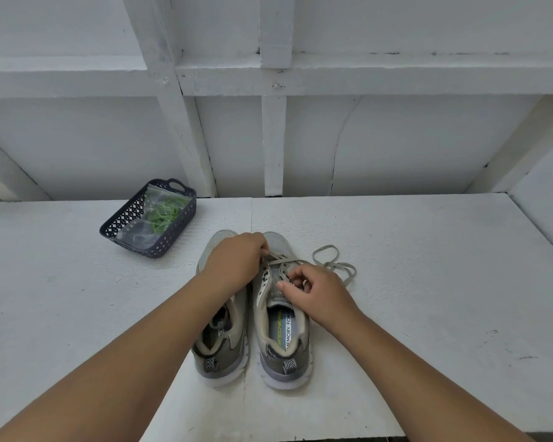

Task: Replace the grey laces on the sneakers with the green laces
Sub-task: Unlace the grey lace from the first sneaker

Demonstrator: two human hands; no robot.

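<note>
Both forearms come up from the bottom of the frame to the grey sneakers (253, 314), sitting side by side mid-frame, heels toward the camera. Left hand (233, 260) is curled over the left shoe, pinching the grey lace (334, 263) at the right shoe's eyelets. Right hand (313, 295) pinches that lace lower down; the loose end lies looped just right of the shoe. Upper left, a dark basket (122, 218) holds a clear bag (141, 232) with the green laces (163, 213), well apart from both hands, all on the white table (428, 282).

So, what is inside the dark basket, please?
The basket holds a clear plastic bag with the green laces inside. Anything under the bag is covered.
</note>
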